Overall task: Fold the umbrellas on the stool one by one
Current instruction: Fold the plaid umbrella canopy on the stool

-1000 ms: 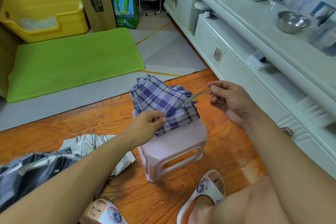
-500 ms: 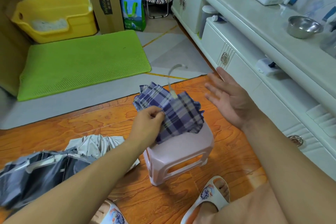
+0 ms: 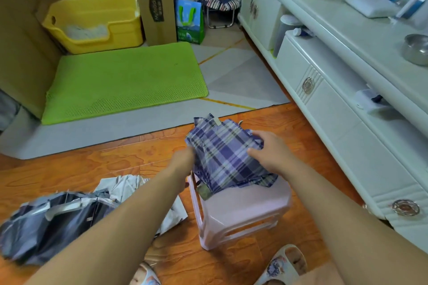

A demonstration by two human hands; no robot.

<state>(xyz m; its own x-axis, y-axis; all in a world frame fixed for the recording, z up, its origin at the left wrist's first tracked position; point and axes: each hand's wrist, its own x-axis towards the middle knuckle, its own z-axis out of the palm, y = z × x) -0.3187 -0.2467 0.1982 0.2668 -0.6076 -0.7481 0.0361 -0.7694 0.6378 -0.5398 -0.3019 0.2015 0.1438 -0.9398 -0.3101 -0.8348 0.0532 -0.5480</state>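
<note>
Overhanging the far edge of the pink stool [image 3: 243, 206], the plaid umbrella [image 3: 222, 157] leaves the near half of the seat bare. Open floor [image 3: 115, 164] lies to your left. Your left hand [image 3: 183, 161] is blurred against the fabric, so its grip cannot be told. Your right hand [image 3: 266, 151] grips the bundle, thumb on top.
</note>
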